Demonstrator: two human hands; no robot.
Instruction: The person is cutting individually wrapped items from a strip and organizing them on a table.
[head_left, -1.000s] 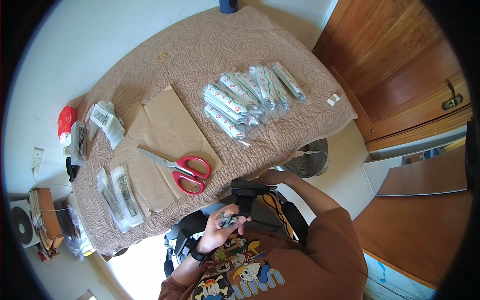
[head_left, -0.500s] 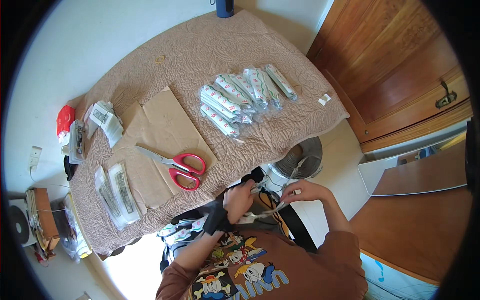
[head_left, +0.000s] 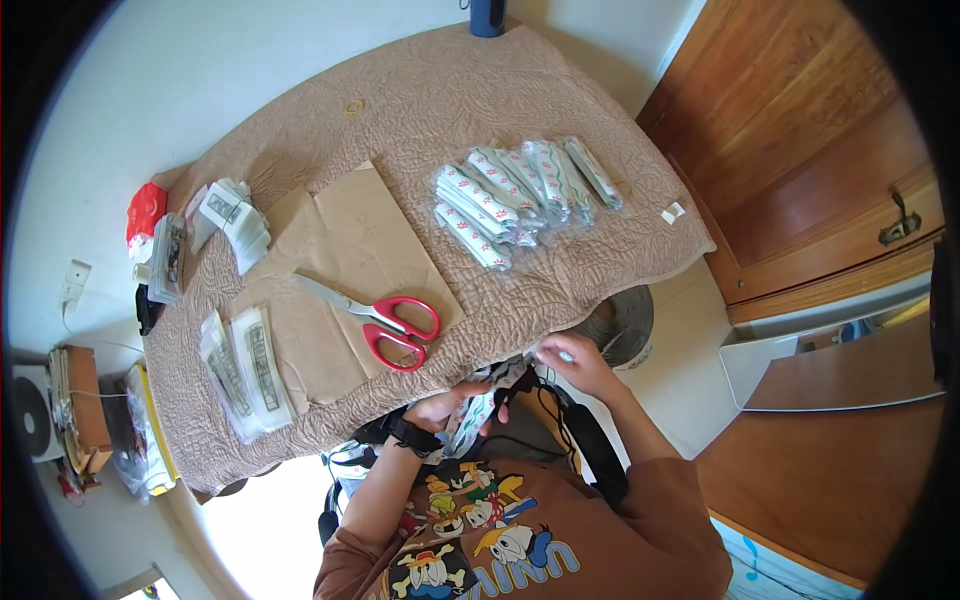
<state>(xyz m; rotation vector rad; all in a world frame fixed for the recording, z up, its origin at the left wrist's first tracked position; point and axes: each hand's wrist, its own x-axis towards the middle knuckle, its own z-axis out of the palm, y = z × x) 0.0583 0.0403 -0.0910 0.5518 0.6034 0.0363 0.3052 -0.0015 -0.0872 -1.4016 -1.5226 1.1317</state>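
My left hand point(head_left: 447, 408) is closed around a white strip point(head_left: 472, 418) printed with red flowers and green wavy lines, just below the table's front edge. The strip runs up to the right, toward my right hand point(head_left: 578, 365). My right hand's fingers are curled together beside the table edge, with a small pale spot at them that I cannot make out. More of the same printed material point(head_left: 352, 460) lies by my left forearm. On the table, red-handled scissors point(head_left: 385, 322) rest across a sheet of brown cardboard point(head_left: 345, 235).
Several clear-wrapped, flower-printed packs point(head_left: 515, 195) lie on the quilted tablecloth point(head_left: 330, 140). Flat clear packets point(head_left: 262, 370) and a stack of white packets point(head_left: 238, 220) are at the left, beside a clear box point(head_left: 170, 258). A grey coil point(head_left: 625, 325) stands beyond the front edge.
My right hand has moved left and up, closer to the table edge. The strip at my left hand now shows its printed side more broadly. The whole view has shifted slightly.
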